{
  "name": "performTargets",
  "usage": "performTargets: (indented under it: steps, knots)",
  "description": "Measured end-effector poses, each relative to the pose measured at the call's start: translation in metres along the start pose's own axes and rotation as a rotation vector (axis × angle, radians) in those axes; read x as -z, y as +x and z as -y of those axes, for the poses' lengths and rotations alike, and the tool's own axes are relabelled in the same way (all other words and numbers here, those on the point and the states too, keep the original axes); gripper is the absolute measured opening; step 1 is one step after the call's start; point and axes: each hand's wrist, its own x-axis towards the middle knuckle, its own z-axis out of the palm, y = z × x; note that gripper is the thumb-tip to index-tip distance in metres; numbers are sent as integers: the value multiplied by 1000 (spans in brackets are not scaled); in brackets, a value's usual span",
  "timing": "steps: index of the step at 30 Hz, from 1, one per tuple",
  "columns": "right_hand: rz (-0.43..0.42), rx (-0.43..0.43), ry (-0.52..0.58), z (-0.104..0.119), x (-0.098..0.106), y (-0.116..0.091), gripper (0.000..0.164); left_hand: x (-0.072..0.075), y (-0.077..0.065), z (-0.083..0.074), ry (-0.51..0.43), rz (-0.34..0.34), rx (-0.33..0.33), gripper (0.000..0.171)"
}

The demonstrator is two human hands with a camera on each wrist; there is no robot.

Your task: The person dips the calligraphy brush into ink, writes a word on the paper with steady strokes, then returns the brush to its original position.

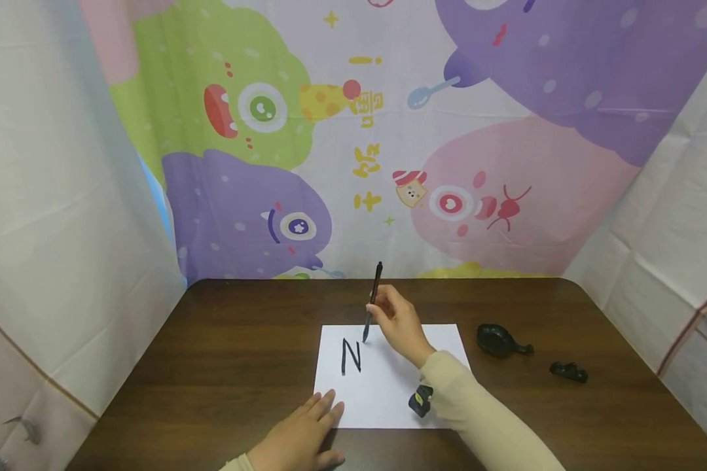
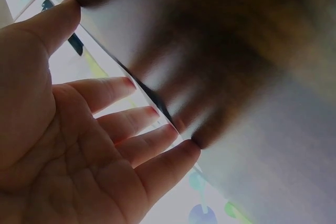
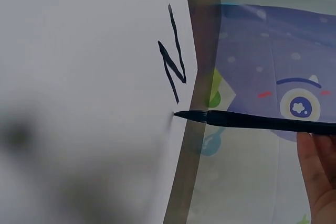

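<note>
A white sheet of paper (image 1: pixel 377 399) lies on the dark wooden table, with a black letter N (image 1: pixel 351 357) painted near its upper left. My right hand (image 1: pixel 399 324) pinches a black brush (image 1: pixel 374 288) by its handle and holds it nearly upright. In the right wrist view the dark tip of the brush (image 3: pixel 191 115) is at the paper, just beside the N (image 3: pixel 173 59). My left hand (image 1: pixel 299 435) rests with fingers extended on the lower left corner of the sheet. The left wrist view shows the palm and fingers of this hand (image 2: pixel 89 140).
Right of the paper sits a black dish with a short handle (image 1: pixel 496 341). Farther right is a small bumpy black piece (image 1: pixel 568 372), perhaps a brush rest. A black item with a yellow mark (image 1: pixel 421 401) is beside the right sleeve. A cartoon-printed curtain (image 1: pixel 377 248) hangs behind the table.
</note>
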Motion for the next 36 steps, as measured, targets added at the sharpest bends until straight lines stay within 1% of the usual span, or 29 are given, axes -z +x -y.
performTargets:
  steps: [11,16,24,28,32,36]
  knots:
    - [30,38,-40,-1,2,-6,17,0,0,-1,0,-12,-10,78]
    - [52,25,-55,1,6,-11,18,1,-1,-1,-2,-9,-7,77]
    - [93,5,-52,2,9,-16,19,0,-2,-1,28,-45,-22,77]
    - [108,7,-44,4,11,-19,18,0,-2,-2,26,-43,-23,77]
    - [127,-1,-13,6,14,-22,18,1,-2,-2,26,-38,-20,77]
    - [143,-10,3,8,16,-25,19,1,-1,-2,11,-17,-7,77]
